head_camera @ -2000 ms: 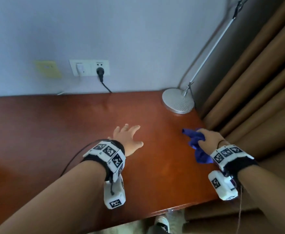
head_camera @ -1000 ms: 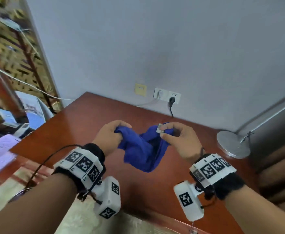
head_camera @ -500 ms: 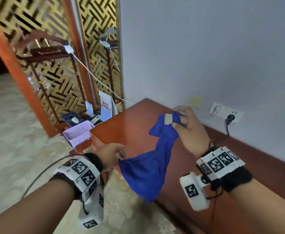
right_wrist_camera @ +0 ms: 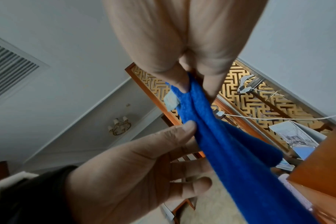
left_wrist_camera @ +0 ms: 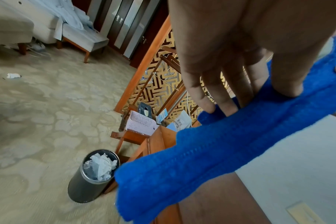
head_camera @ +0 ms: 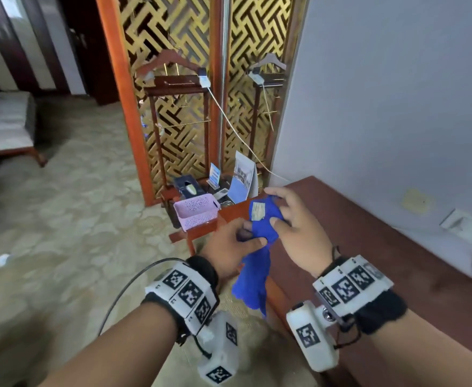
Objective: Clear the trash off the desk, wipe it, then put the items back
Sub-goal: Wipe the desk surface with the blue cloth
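Blue terry cloth (head_camera: pixel 261 230) hangs gathered between two hands at the centre of the frame, above the near-left edge of the counter (head_camera: pixel 369 247). The right hand (head_camera: pixel 299 233) pinches its top corner in its fingers (right_wrist_camera: pixel 175 78), beside a pale sewn label (head_camera: pixel 258 211); the left hand (head_camera: pixel 229 247) curls round the bunch just below. To fold it well, the hands should probably draw apart to open it flat before doubling it. Lower left in the left wrist view, a dark bin (left_wrist_camera: pixel 92 177) holds crumpled paper; a pink basket (head_camera: pixel 196 213) sits beyond.

A hotel-like room: patterned carpet (head_camera: pixel 75 219), wooden desk (head_camera: pixel 369 233), gold lattice screen (head_camera: pixel 173 51), valet stand (head_camera: pixel 177 107).
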Available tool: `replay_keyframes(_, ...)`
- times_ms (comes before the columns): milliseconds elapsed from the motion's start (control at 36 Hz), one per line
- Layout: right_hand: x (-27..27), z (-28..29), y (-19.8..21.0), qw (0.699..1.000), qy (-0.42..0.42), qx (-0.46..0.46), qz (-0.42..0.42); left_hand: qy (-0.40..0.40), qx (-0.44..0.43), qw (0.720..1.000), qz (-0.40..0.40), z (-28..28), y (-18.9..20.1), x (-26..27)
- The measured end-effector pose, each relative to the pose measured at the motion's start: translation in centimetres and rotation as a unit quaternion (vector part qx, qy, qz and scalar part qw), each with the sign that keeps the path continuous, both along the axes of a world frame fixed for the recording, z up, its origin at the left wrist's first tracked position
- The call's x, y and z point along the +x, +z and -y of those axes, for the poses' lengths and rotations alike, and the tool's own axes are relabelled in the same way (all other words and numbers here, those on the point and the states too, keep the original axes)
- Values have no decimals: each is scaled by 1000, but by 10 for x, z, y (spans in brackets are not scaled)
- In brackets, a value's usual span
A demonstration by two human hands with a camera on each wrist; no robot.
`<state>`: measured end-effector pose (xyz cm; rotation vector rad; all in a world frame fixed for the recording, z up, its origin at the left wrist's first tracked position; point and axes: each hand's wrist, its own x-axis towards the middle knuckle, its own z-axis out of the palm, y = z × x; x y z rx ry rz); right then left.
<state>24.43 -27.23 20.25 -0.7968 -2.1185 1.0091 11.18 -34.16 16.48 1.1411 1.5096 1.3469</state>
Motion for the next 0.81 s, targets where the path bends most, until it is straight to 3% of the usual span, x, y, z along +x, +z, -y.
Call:
replay_keyframes(167,-49,3,-16,999,14,-19,34,18,-27,999,-30,2,-24,-62)
replay_keyframes(361,-133,3,-42,997,-8,-81,0,-27,-49,998,-25,10,-37,-143)
replay_keyframes(528,-222,10,-77,994,-22,-104,-6,-101,-90,989,51,16,-53,-214)
replay_keyframes(667,-284,-2,-79,991,-29,-127,-31,-60,-96,993,-45,-8,-66,-278)
replay_keyframes(805,-320,-41,-83,980,-50,-158,-113,-75,-90,992,-41,-44,-79,-327)
